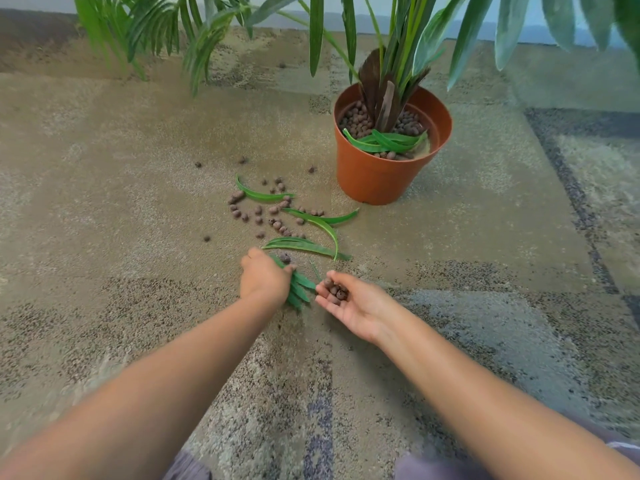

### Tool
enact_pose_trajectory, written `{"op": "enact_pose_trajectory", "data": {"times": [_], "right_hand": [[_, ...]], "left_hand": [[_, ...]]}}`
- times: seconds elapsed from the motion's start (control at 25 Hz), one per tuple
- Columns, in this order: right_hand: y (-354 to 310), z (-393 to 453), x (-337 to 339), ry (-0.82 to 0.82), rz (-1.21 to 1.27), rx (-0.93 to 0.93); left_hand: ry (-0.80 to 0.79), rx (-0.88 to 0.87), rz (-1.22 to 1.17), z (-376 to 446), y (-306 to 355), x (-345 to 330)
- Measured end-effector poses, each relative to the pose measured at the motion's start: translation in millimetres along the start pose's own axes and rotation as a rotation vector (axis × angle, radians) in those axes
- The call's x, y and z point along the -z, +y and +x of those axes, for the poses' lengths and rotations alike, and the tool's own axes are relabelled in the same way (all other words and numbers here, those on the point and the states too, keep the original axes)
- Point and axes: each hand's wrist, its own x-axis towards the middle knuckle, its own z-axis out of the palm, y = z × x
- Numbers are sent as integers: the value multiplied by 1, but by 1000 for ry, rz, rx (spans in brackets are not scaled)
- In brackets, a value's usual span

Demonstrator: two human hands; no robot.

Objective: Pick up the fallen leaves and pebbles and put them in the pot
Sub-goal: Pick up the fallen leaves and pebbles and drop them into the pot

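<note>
both hands busy: left hand (265,277) grips leaves (298,289); right hand (349,303) cups pebbles (336,291).

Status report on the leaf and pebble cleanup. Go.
Left hand grips leaves. Right hand cups pebbles. More of both on carpet; pot unobstructed.
</note>
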Motion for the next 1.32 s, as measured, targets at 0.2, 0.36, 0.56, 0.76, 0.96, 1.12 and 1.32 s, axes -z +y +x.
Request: {"op": "enact_pose_trajectory", "data": {"times": [0.2, 0.36, 0.56, 0.76, 0.96, 1.12, 1.32], "right_hand": [[-15, -10, -5, -73, -14, 15], [-40, -24, -20, -103, -46, 90], [-82, -45, -36, -82, 6, 241], [-149, -58, -52, -164, 35, 473], [-210, -26, -63, 79, -147, 582], [-217, -7, -49, 179, -595, 530], [-205, 0, -48, 229, -641, 610]], "left_hand": [[-16, -7, -61, -1, 3, 7], [-113, -17, -626, -41, 31, -3], [-280, 84, -1085, -69, 90, 12], [-390, -106, -1180, -59, 166, 56], [-355, -353, -884, -29, 223, 65], [-119, -520, -557, -3, 217, 70], [-90, -516, -928, 7, 177, 84]]}}
